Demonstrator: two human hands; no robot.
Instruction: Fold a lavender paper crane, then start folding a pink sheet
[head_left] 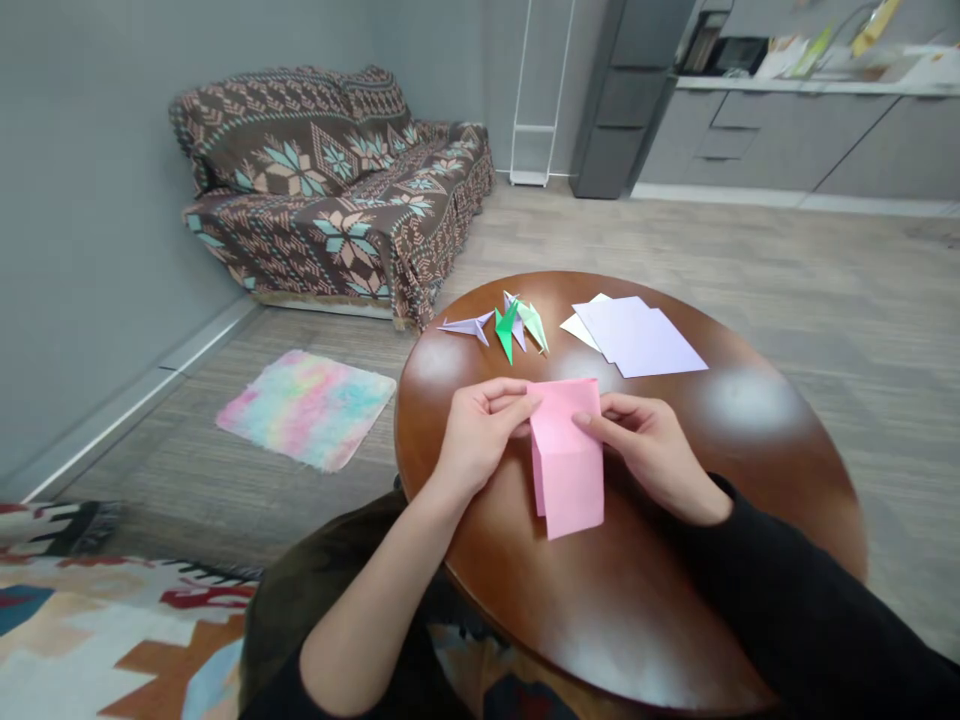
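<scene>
The left hand [480,432] pinches the folded pink paper [574,490] at its upper left edge, with the thumb in front. The right hand [664,450] grips the same paper near its right edge, the thumb pressing on the front face and the other fingers partly hidden behind. The paper is between both hands, above the round wooden table [645,650], with its lower part hanging toward the person; whether it touches the tabletop, I cannot tell. Beyond the left hand lie several folded paper birds, among them a dark green bird [507,334] and a lilac bird [470,327]. To their right, lilac paper sheets [652,345] partly cover a cream sheet [581,331].
</scene>
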